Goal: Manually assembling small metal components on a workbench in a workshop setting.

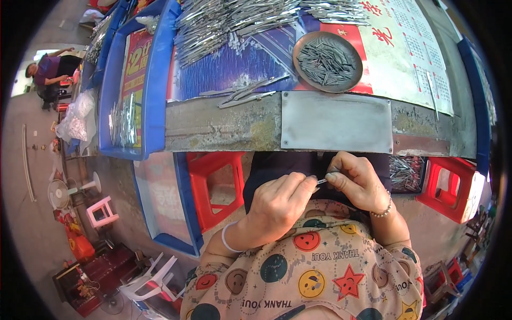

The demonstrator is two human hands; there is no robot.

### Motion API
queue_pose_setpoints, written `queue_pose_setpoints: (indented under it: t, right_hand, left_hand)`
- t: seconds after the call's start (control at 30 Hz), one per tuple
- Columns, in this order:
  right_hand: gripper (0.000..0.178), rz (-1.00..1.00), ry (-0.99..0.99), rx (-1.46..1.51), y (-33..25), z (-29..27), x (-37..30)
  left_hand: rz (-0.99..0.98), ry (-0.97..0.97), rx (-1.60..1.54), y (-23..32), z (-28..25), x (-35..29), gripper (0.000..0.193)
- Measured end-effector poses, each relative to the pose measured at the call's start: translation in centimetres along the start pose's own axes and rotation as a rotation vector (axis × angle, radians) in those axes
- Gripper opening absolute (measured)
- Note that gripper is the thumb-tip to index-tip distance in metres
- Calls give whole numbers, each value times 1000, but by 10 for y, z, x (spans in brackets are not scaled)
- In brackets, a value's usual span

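Note:
My left hand (282, 201) and my right hand (358, 182) meet in front of my lap, below the table's edge. Both are closed in a pinch, fingertips close together, on a small slim metal piece (321, 181). Only a short shiny bit of it shows between the fingers; the rest is hidden. Beyond the hands, on the table, a round brown dish (301, 44) holds many small thin grey metal pieces (326, 61). To its left lie a few long slender metal parts (248, 92), close to a large heap of similar shiny ones (213, 34).
A metal plate (336, 122) is fixed at the table's front edge. Blue trays stand at the left, one tray (160, 101) holding metal parts (128, 120). Red stools (213, 186) flank my legs, and a bin of metal parts (406, 173) sits under the table. Another person (48, 74) is far left.

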State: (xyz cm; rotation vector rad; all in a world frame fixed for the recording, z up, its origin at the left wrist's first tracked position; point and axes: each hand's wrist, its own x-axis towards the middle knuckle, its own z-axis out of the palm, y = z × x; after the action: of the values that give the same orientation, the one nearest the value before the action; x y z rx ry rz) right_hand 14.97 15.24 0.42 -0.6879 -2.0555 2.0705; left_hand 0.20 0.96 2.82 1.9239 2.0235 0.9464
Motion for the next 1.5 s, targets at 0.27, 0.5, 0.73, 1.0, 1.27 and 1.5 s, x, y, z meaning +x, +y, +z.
queue_pose_setpoints:
  t: [0.27, 0.5, 0.73, 1.0, 1.27, 1.5]
  right_hand:
    - [17, -47, 17, -6, 1, -9, -2]
    - [15, -70, 43, -23, 5, -13, -2]
    - [15, -47, 27, 15, 5, -17, -2]
    - [16, -167, 229, -62, -14, -36, -12]
    - [10, -388, 664, -232, 12, -68, -2]
    - [10, -539, 662, -304, 9, -72, 4]
  left_hand:
    - [-21, -78, -45, 2, 0, 14, 28]
    - [-12, -113, -20, 3, 0, 21, 27]
    - [-19, -140, -79, 0, 1, 27, 26]
    - [-3, -100, -40, 1, -25, 49, 24]
    - [35, 101, -42, -24, -53, 127, 15]
    - [170, 224, 15, -94, -30, 258, 9]
